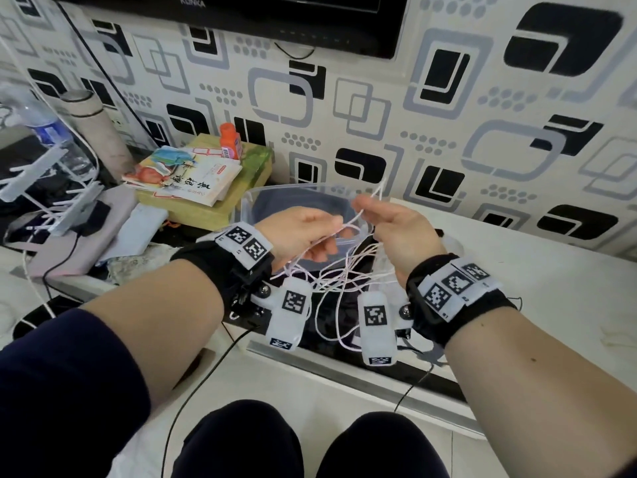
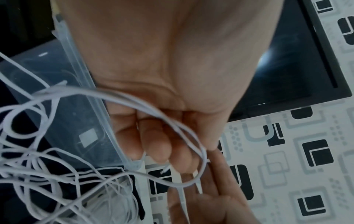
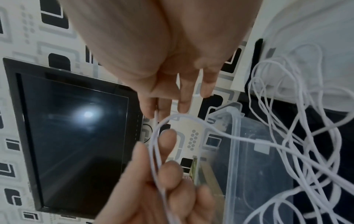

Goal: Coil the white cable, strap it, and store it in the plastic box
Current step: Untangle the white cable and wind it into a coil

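Note:
Both hands are raised over a clear plastic box (image 1: 275,198), which stands open on a black surface. My left hand (image 1: 332,236) grips several loops of the thin white cable (image 1: 337,281) in its curled fingers (image 2: 159,145). The rest of the cable hangs below the hands in a loose tangle, partly over the box (image 2: 76,121). My right hand (image 1: 360,205), close to the left, pinches one white strand between thumb and fingers (image 3: 168,106). A short white end sticks up from that pinch. I cannot tell whether it is the cable's end or a strap.
A stack of books (image 1: 186,181) with an orange bottle (image 1: 230,138) lies left of the box. Further left are a water bottle (image 1: 51,132) and white cables. A television (image 1: 241,15) hangs on the patterned wall. A white counter (image 1: 534,270) runs to the right.

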